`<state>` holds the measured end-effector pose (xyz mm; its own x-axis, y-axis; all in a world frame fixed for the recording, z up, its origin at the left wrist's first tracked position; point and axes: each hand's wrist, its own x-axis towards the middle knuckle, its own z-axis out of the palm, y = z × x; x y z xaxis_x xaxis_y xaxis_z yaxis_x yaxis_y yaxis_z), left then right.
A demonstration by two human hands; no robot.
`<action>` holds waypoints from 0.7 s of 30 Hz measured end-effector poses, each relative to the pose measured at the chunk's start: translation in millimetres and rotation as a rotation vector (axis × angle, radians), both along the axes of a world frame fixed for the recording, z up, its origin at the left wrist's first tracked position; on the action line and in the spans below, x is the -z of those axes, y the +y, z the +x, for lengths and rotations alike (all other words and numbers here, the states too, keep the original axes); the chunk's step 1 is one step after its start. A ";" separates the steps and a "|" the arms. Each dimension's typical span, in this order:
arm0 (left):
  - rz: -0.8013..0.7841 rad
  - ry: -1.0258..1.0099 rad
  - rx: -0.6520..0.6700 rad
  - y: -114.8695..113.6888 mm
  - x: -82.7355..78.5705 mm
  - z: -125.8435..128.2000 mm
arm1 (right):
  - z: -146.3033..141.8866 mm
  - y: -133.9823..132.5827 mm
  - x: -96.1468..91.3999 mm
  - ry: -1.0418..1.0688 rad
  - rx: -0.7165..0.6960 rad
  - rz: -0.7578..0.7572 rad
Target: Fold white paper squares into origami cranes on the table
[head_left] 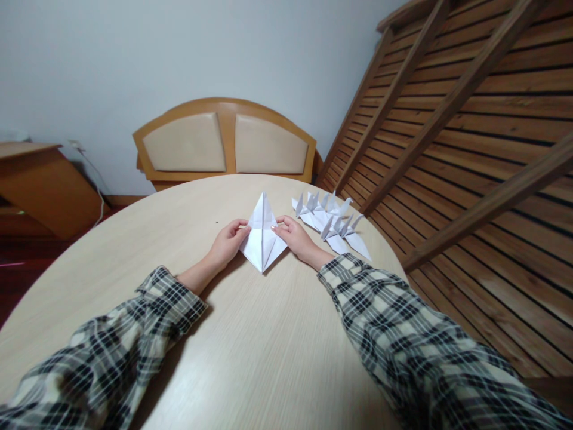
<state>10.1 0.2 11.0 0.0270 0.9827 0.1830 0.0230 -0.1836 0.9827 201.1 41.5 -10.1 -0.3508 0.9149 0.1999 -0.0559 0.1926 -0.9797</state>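
A sheet of white paper folded into a diamond (263, 242) is held just above the table in the middle of the view, one point away from me and one toward me. A crease runs down its centre. My left hand (230, 239) pinches its left corner between thumb and fingers. On the opposite side, my right hand (298, 237) grips the right corner the same way, thumb on top. Several finished white paper cranes (329, 218) stand grouped on the table just beyond and to the right of my right hand.
The round pale wooden table (268, 358) fills the foreground. Behind it stands a wooden headboard (228, 107) with cream panels against the wall. Slatted wooden boards (470, 149) lean along the right side. A brown desk (40, 185) and a white cable (96, 185) are at the left.
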 end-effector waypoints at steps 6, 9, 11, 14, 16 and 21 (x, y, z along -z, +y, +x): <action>0.033 0.017 -0.036 1.5 1.6 -0.4 | 0.1 0.3 -0.2 0.018 0.012 0.024; 0.043 0.016 -0.048 1.1 0.5 -0.5 | 0.0 0.6 -0.7 0.004 0.025 0.038; 0.043 0.018 -0.051 0.5 -0.1 -0.8 | 0.1 0.8 -0.5 0.000 0.025 0.037; 0.042 0.045 -0.048 0.0 0.9 -1.7 | 0.6 1.1 0.7 0.007 0.011 0.034; 0.044 0.082 -0.051 0.9 3.6 -2.8 | 0.9 1.4 1.8 0.015 0.002 0.035; 0.164 0.203 -0.087 6.3 11.9 -6.8 | -0.3 3.7 4.7 0.066 0.004 0.004</action>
<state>3.3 6.5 -0.9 -0.0041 0.9405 0.3396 0.2389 -0.3289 0.9137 200.8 45.2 -14.8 -0.3327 0.9155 0.2264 -0.1193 0.1973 -0.9731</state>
